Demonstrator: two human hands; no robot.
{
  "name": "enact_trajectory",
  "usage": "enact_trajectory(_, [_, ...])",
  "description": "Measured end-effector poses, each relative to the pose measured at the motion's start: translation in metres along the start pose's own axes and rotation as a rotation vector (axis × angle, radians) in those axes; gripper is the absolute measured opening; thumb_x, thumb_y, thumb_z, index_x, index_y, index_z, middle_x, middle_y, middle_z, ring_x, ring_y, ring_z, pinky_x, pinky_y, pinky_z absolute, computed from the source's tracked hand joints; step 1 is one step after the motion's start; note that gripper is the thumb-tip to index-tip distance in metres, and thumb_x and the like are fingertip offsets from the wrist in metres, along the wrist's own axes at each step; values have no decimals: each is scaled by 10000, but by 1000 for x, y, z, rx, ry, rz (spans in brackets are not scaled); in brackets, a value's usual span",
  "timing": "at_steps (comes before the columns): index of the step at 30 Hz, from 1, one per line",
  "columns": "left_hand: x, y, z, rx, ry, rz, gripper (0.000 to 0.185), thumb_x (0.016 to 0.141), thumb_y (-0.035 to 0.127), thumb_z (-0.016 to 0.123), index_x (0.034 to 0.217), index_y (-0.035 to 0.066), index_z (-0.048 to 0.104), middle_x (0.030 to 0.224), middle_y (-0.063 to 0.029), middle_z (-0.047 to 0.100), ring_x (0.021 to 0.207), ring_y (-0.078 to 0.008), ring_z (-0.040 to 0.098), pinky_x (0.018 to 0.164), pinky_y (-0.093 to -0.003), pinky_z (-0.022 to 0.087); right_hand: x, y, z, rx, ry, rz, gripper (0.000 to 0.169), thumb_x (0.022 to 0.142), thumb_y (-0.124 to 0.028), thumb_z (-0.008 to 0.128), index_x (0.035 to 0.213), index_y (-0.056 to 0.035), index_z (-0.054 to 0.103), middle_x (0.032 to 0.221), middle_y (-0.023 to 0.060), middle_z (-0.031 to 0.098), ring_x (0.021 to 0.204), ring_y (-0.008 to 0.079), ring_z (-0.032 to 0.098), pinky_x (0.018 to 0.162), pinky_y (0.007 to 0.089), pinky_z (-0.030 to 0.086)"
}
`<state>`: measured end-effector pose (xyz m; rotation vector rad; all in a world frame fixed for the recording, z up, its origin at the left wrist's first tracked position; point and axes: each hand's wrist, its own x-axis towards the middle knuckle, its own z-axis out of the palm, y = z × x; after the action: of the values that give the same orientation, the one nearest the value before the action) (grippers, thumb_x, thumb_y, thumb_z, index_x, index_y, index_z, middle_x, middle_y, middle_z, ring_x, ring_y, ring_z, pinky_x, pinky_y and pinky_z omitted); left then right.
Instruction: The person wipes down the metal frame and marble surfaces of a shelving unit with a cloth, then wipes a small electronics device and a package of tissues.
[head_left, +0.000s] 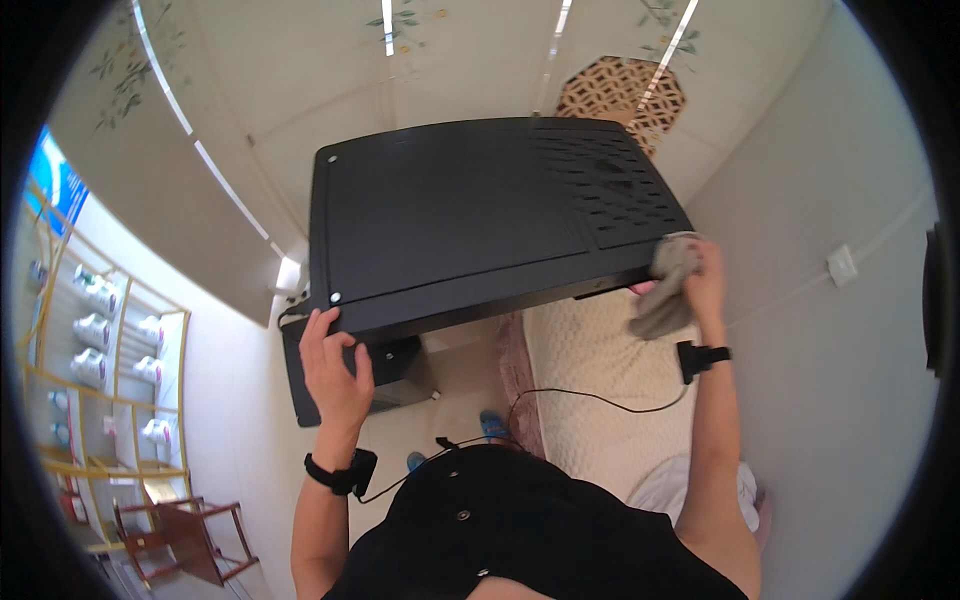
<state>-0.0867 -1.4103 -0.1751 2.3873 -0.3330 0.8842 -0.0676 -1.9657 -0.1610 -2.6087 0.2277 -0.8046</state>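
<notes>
A large black plastic housing (457, 210), with rows of vent slots on its right and round silver fasteners at its left corners, spans the space in front of me. My right hand (705, 281) grips a grey-brown cloth (664, 296) at the housing's near right corner. The cloth hangs down past the edge there. At the near left corner, my left hand (334, 375) has its fingers spread, the fingertips against the edge by one fastener. Each wrist wears a black strapped device, and a thin cable (600, 401) runs from them across my front.
Below the housing stands a dark boxy unit (409, 375) on the floor. A bed with a cream quilted cover (585, 367) lies to the right, beside a grey wall with a switch plate (841, 265). Folding panels are behind; shelves with bottles (91, 330) and a wooden chair (187, 540) stand left.
</notes>
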Motion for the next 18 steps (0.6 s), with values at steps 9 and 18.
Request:
enact_trajectory(9, [-6, -3, -1, -43, 43, -50, 193, 757, -66, 628, 892, 39, 539, 1247, -153, 583, 1254, -386, 491, 1009, -421, 414, 43, -71, 45, -51, -206, -202, 550, 788, 1, 438, 1323, -100, 509, 1341, 221, 479, 1288, 391, 422, 1095, 424, 326])
enact_trajectory(18, [-39, -19, -19, -112, 52, -135, 233, 774, -16, 646, 989, 48, 581, 1256, -113, 565, 1178, -339, 548, 873, -392, 507, -45, -345, 115, 298, -444, -728, 742, 711, -86, 646, 1408, -119, 393, 1423, 181, 398, 1267, 358, 438, 1023, 473, 357])
